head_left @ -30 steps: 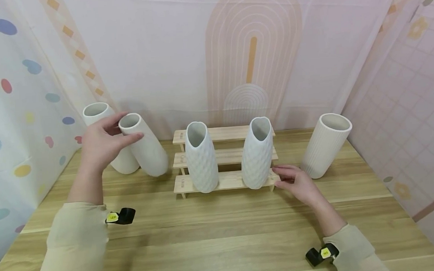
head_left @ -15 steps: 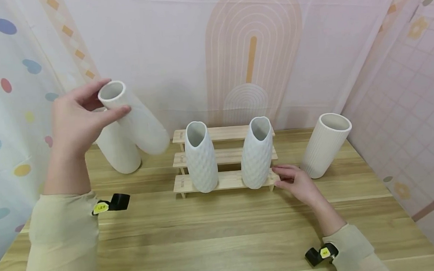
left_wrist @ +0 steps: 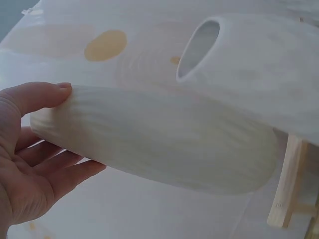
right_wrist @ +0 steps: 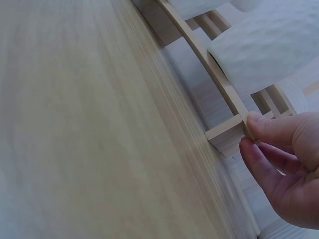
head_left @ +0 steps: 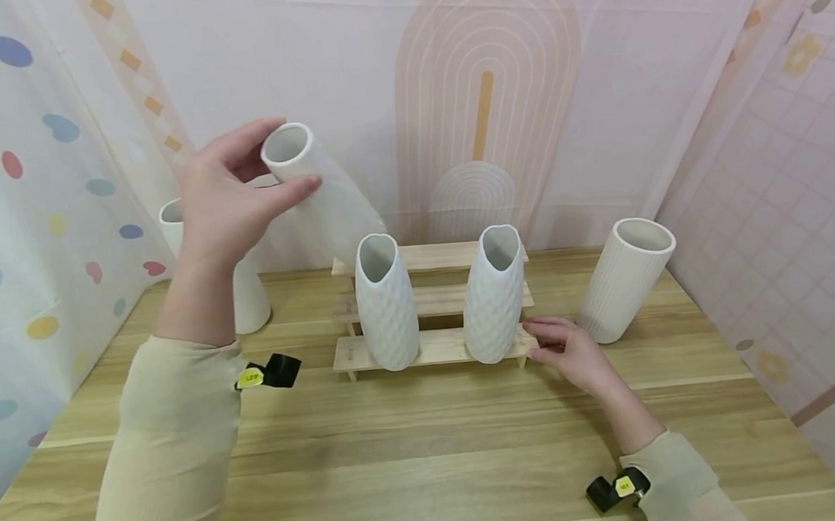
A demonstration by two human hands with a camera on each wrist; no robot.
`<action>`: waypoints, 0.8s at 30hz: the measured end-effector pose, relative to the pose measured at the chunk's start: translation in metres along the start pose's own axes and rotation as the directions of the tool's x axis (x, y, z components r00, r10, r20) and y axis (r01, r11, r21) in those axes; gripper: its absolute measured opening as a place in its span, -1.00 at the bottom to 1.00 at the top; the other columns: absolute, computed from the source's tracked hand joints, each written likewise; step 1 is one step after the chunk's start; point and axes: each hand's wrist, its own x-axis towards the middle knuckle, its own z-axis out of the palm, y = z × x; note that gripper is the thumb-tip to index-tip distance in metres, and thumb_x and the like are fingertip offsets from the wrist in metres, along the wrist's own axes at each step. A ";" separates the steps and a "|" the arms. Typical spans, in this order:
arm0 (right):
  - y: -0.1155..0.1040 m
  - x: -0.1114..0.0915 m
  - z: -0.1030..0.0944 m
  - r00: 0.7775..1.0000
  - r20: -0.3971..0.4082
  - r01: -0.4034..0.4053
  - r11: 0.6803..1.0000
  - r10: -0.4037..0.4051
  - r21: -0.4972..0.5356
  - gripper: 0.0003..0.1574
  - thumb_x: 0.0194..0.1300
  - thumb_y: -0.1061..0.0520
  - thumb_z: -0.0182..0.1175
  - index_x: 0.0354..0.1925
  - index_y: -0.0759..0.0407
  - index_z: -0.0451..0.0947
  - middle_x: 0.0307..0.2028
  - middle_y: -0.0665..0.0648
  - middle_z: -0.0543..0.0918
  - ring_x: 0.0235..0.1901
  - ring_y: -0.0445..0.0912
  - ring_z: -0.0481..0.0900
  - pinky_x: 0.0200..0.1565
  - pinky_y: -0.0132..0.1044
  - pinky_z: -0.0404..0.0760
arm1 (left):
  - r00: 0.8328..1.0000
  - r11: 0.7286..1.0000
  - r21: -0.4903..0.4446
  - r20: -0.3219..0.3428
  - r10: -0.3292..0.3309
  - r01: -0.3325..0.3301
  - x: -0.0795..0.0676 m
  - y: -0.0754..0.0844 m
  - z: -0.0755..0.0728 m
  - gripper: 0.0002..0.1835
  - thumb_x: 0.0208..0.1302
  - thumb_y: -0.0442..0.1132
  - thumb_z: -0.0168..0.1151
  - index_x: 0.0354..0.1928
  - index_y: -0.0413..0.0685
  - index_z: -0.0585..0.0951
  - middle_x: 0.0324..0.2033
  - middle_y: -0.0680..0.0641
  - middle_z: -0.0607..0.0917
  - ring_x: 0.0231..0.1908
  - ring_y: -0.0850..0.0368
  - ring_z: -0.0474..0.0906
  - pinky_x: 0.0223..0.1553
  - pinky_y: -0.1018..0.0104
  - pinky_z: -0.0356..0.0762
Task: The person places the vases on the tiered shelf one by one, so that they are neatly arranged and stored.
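L hand fingers wrap white vase near its rim, tilted midair by stand's L end; base hidden (L patterned vase blocks it, head view). R hand pinches wooden stand, front R end. Far-L vase part-hidden behind L forearm. Stand lettering, yellow wrist tag: too small to read.

Downward head view, wrist views near rack

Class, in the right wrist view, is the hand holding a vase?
No, the right hand pinches a corner of the wooden stand.
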 end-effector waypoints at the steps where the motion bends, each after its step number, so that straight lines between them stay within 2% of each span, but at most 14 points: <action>1: 0.000 0.000 0.000 1.000 -0.002 0.002 1.000 -0.002 0.000 -0.49 0.25 0.32 0.34 0.16 0.42 0.55 0.19 0.38 0.50 0.03 0.19 0.57 -0.03 -0.20 0.62 | 1.000 1.000 -0.002 0.009 0.002 -0.002 0.001 0.002 0.004 -0.41 -0.04 -0.37 0.55 0.14 -0.09 0.66 -0.07 0.01 0.69 -0.15 0.25 0.65 -0.12 0.50 0.57; 5: -0.001 0.000 0.000 1.000 0.000 0.006 1.000 -0.006 0.003 -0.50 0.25 0.32 0.34 0.15 0.42 0.55 0.18 0.39 0.51 0.03 0.19 0.57 -0.04 -0.18 0.62 | 0.999 1.000 -0.008 0.047 0.018 -0.017 0.004 0.010 0.019 -0.40 -0.03 -0.35 0.55 0.15 -0.11 0.65 -0.06 -0.04 0.70 -0.14 0.23 0.65 -0.08 0.45 0.58; 11: -0.001 0.001 0.001 1.000 -0.007 0.002 1.000 -0.002 0.002 -0.50 0.25 0.32 0.34 0.15 0.43 0.56 0.18 0.38 0.51 0.03 0.18 0.56 -0.04 -0.22 0.61 | 0.994 0.996 -0.082 0.098 0.044 -0.036 0.007 0.018 0.038 -0.39 -0.04 -0.40 0.54 0.16 -0.17 0.63 -0.05 -0.10 0.70 -0.17 0.20 0.66 -0.11 0.43 0.62; 17: 0.000 0.001 0.001 1.000 -0.009 0.011 1.000 -0.011 -0.002 -0.51 0.24 0.33 0.34 0.14 0.44 0.56 0.17 0.39 0.51 0.02 0.18 0.56 -0.05 -0.25 0.61 | 0.981 0.989 -0.130 0.176 0.088 -0.066 0.005 0.022 0.057 -0.40 -0.02 -0.42 0.53 0.16 -0.22 0.61 -0.03 -0.14 0.69 -0.15 0.12 0.68 -0.11 0.36 0.65; 24: 0.001 0.001 0.001 1.000 -0.012 0.015 1.000 -0.015 -0.004 -0.50 0.24 0.33 0.34 0.14 0.44 0.55 0.17 0.39 0.52 0.02 0.18 0.56 -0.06 -0.27 0.61 | 0.954 0.997 -0.011 0.289 0.082 -0.082 0.003 0.023 0.077 -0.41 -0.01 -0.28 0.57 0.15 -0.11 0.64 -0.04 -0.02 0.71 -0.12 0.10 0.67 -0.07 0.29 0.62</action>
